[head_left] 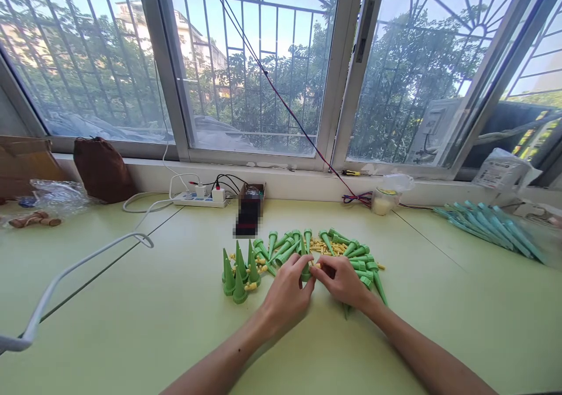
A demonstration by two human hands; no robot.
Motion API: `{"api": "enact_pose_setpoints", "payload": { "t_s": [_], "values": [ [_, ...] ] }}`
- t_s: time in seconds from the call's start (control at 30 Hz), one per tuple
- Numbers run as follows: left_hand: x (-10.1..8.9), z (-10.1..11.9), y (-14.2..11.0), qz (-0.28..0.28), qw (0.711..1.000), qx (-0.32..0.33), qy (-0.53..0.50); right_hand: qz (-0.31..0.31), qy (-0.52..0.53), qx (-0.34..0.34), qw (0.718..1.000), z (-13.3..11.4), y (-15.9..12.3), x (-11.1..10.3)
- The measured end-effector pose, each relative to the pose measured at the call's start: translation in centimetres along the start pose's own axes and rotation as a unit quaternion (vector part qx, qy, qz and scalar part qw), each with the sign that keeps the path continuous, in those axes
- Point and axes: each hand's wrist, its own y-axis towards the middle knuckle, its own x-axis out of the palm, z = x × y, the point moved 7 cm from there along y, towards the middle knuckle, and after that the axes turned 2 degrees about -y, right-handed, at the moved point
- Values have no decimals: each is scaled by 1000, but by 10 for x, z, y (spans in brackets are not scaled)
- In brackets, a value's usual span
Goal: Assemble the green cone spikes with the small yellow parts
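Note:
My left hand (287, 289) is closed around a green plastic cone spike (305, 271), held upright near the middle of the pale green table (153, 313). My right hand (342, 279) pinches a small yellow part (316, 265) against that spike's side. Behind both hands lies a pile of loose green spikes (346, 248) mixed with small yellow pieces (327, 246). To the left, several green spikes (239, 269) stand upright in a cluster.
A white power strip (199, 198) with plugs and cables sits by the window sill. A brown pouch (102, 169) and cardboard box (21, 161) lie far left. Teal spikes in a bag (492, 228) lie far right, a small jar (384, 201) behind.

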Motion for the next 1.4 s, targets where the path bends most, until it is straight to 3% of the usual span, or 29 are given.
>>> {"api": "enact_pose_setpoints", "payload": {
  "t_s": [1.4],
  "values": [
    [0,0,-1,-1,1000,-1,19,-8,15,7,1000,3,0,3]
  ]
}}
